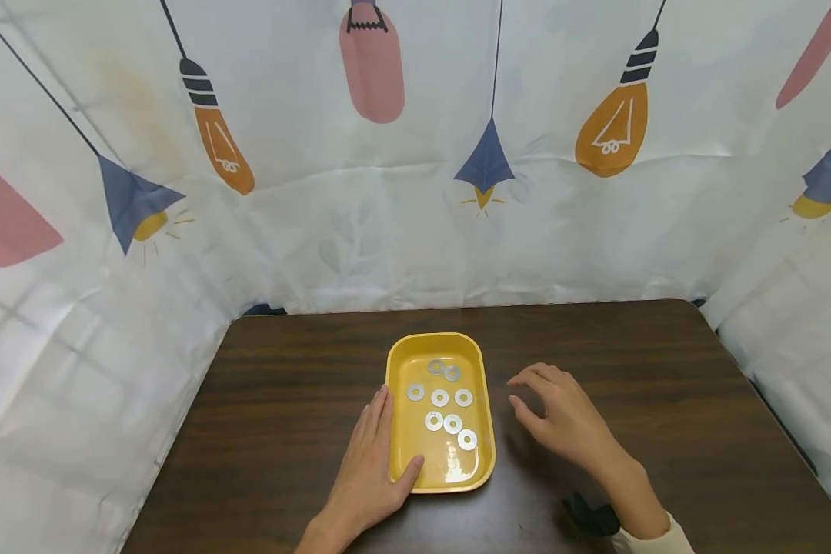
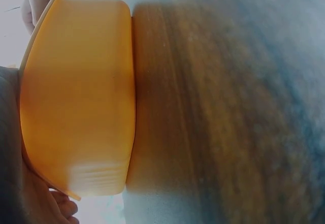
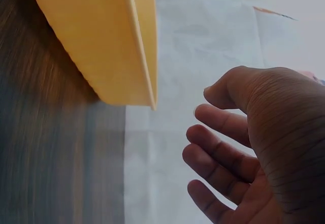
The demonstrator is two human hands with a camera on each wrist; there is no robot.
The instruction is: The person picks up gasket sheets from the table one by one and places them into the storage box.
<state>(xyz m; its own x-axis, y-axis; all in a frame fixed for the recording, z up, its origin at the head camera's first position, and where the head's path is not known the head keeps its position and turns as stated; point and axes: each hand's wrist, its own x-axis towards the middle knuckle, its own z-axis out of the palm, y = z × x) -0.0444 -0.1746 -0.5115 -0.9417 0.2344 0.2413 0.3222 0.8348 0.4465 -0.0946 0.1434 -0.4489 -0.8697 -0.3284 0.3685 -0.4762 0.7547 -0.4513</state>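
A yellow tray lies on the brown table, with several flat silver washers spread over its floor. Along its left side rests my left hand, fingers straight at the rim and thumb over the near left corner. The left wrist view shows the tray's outer wall close up, beside that hand. To the right of the tray, apart from it, my right hand hovers above the table with loosely bent fingers. Nothing is between the thumb and fingers in the right wrist view.
The dark wood table extends on both sides of the tray. A white curtain printed with lamps and bulbs hangs behind its far edge and along the sides. A black band is on the right wrist.
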